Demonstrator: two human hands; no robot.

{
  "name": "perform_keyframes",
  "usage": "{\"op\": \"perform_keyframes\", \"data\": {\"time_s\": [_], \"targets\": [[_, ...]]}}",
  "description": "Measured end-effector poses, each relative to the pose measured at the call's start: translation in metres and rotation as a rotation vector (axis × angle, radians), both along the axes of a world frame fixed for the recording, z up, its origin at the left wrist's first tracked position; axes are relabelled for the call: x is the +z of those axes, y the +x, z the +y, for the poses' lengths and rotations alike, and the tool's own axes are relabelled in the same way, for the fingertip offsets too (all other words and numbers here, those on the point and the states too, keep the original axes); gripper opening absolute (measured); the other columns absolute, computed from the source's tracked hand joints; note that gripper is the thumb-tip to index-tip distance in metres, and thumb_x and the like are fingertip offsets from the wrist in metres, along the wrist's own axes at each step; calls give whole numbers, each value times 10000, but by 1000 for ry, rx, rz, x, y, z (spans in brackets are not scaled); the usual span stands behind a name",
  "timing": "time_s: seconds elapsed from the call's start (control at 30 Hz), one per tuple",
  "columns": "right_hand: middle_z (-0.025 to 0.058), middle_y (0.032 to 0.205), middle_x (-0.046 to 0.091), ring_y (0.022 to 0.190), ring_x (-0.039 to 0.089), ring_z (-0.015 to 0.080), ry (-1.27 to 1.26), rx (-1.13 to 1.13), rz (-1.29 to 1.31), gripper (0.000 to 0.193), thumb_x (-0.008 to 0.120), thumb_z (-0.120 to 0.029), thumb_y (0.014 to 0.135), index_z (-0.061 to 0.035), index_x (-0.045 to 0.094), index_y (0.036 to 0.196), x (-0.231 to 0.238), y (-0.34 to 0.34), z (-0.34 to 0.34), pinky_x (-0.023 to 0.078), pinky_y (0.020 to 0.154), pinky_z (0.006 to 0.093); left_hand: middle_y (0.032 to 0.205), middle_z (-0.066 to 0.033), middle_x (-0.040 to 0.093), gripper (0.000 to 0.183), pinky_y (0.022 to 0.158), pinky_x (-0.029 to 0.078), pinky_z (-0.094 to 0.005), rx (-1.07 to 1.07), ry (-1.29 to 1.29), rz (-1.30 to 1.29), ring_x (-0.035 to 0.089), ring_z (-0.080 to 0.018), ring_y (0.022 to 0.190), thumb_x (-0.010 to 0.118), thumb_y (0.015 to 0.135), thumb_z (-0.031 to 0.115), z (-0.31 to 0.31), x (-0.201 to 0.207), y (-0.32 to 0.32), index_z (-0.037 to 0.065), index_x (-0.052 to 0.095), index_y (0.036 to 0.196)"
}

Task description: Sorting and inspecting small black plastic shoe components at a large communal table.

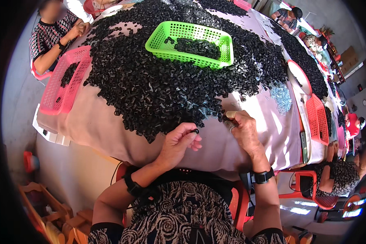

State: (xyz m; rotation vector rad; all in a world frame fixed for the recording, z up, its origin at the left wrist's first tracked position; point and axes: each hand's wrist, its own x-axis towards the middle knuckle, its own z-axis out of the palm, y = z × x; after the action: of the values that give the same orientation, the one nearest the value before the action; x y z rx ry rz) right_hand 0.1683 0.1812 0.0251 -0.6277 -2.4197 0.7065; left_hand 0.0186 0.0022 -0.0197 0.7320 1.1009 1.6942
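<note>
Your loosely curled left hand [179, 141] is pinching a small black ring-like plastic piece [195, 131], probably light, stiff, best gripped by its rim, near heaped black plastic parts [144, 91], while your half-closed right hand [245, 131] is hiding any hold.

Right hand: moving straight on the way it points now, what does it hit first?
Likely the near edge of the heap of small black plastic-looking pieces, though the height of the right hand is hard to judge.
</note>
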Motion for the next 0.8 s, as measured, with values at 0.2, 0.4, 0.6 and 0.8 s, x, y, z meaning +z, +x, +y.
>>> {"op": "perform_keyframes", "data": {"time_s": [0.2, 0.4, 0.6, 0.8], "targets": [[129, 847, 629, 763, 620, 242, 128, 14, -116, 340, 595, 145, 670, -23, 641, 962, 2, -3, 4, 498, 667, 310, 902, -91, 614, 191, 706, 535, -292, -21, 6, 28, 629, -157, 772, 471, 955, 80, -1, 1, 0, 25, 506, 1134], [63, 810, 619, 749, 593, 141, -360, 30, 57, 372, 517, 167, 728, -35, 587, 1032, -2, -3, -13, 482, 702, 267, 907, -88, 616, 198, 714, 529, -283, -43, 7, 40, 630, -149, 772, 477, 957, 92, -1, 2, 2, 24, 501, 1141], [47, 920, 622, 866, 580, 97, -681, 229, 195, 437, 492, 172, 790, -29, 502, 1178, -2, -14, -51, 469, 813, 240, 914, -80, 622, 199, 721, 525, -272, -62, 22, 23, 634, -145, 780, 484, 957, 87, -1, 3, 5, 18, 498, 1142], [49, 920, 644, 870, 589, 87, -594, 203, 263, 420, 559, 148, 800, -40, 505, 1172, -5, -21, -62, 485, 793, 245, 926, -77, 627, 195, 722, 524, -264, -58, 49, 53, 636, -140, 785, 489, 955, 82, -1, 3, 5, 11, 496, 1136]]}}
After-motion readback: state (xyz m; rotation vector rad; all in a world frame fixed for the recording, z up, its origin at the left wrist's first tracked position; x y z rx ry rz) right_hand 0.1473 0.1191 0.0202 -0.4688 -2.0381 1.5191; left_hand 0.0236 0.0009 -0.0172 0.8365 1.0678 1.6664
